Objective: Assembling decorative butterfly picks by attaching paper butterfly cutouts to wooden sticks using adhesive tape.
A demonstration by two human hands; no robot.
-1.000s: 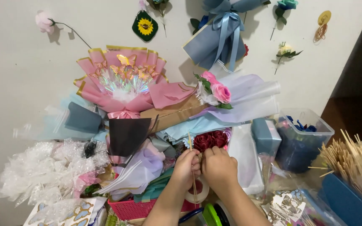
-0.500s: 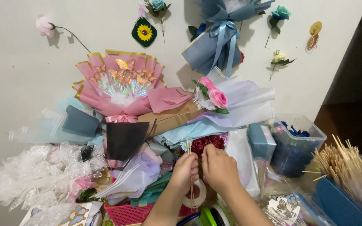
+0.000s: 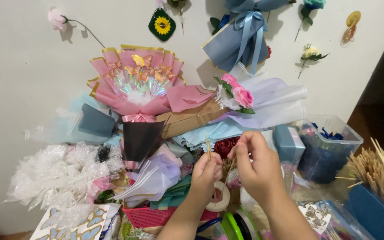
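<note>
left hand [image 3: 206,171] raised over the cluttered tabletop, near its front edge, fingers pinched shut on a thin wooden stick [image 3: 208,146]. stick stands close to upright, long axis vertical, tip pointing up toward the wall. tape roll [image 3: 218,197] lies just below the hands. right hand [image 3: 255,164] just beside, fingertips pinched together near the stick's lower part; what they pinch is too small to tell. both forearms come in from the front edge. bundle of sticks [image 3: 376,166] at the right edge.
</note>
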